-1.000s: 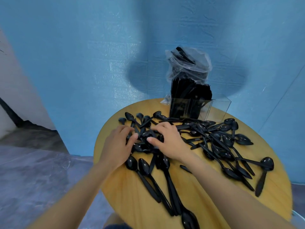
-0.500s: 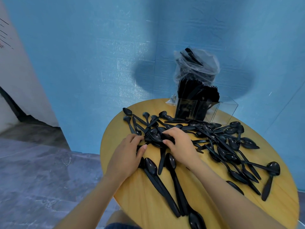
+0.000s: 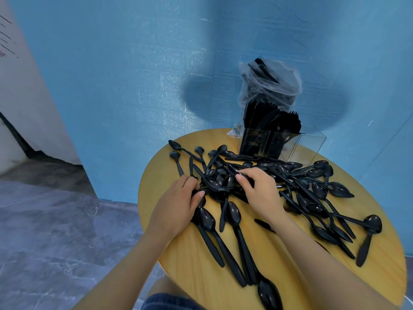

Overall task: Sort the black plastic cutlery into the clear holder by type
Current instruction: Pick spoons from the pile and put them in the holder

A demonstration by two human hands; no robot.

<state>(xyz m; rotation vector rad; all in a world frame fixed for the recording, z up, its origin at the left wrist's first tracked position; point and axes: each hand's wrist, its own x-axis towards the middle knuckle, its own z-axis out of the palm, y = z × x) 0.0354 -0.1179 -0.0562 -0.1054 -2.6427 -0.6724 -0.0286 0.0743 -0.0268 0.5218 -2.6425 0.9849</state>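
Several black plastic spoons (image 3: 297,189) lie in a loose heap across the round wooden table (image 3: 201,276). My left hand (image 3: 178,203) rests on the heap's left side, its curled fingers around spoon handles. My right hand (image 3: 260,192) sits over the middle of the heap and pinches a spoon between thumb and fingers. At the table's far edge stands the clear holder (image 3: 309,145); its left compartments are packed with upright black cutlery (image 3: 268,124), and its right compartment looks empty.
Behind the holder stands a clear plastic bag (image 3: 270,86) with more black cutlery. A blue wall runs behind the table. Grey stone floor (image 3: 55,231) lies to the left. Three spoons (image 3: 232,242) lie side by side near the front edge.
Both hands have drawn closer together over the heap, gathering spoons. The camera has shifted left, so the table sits further right in view.
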